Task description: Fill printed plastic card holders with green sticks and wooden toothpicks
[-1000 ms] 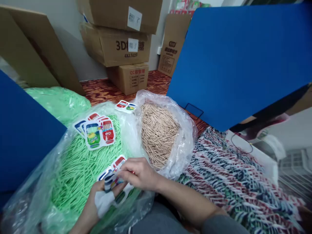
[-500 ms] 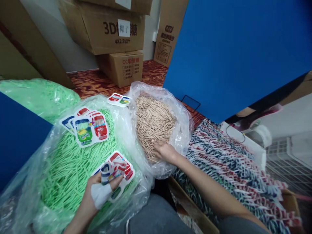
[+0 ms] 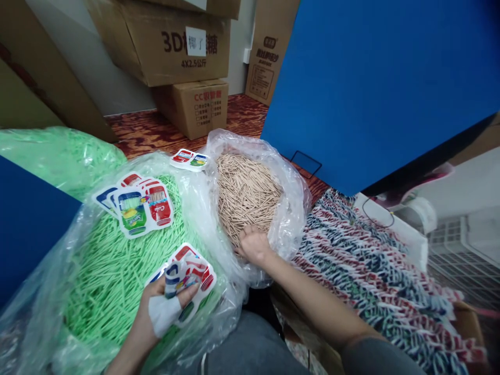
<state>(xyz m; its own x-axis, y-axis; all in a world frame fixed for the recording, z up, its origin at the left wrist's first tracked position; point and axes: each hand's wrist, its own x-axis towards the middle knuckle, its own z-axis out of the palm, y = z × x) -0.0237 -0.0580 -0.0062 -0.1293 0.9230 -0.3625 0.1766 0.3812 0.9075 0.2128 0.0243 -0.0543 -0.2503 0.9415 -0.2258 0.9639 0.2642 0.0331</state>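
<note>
My left hand (image 3: 166, 304), with white tape round the thumb's base, grips jar-shaped printed pouches (image 3: 199, 276) in red, white, blue and green. They sit above a clear bag packed with thin green sticks (image 3: 117, 271). My right hand (image 3: 253, 245) is at the near edge of a second clear bag full of thin light-brown sticks (image 3: 248, 192). Its fingers are curled down among the brown sticks, and the fingertips are mostly hidden. A fanned stack of similar pouches (image 3: 144, 205), with Cola and Sprite prints, lies on the green sticks.
Another pouch (image 3: 189, 160) rests between the two bags. A further bag of green sticks (image 3: 66, 156) is at the left. Cardboard boxes (image 3: 199, 107) stand behind. A blue panel (image 3: 351, 94) hangs at the right, above rows of many printed packets (image 3: 363, 276).
My right hand has shifted a little left, toward the near rim of the brown-stick bag, with its fingers curled. My left hand and the pouches it holds have hardly moved.
</note>
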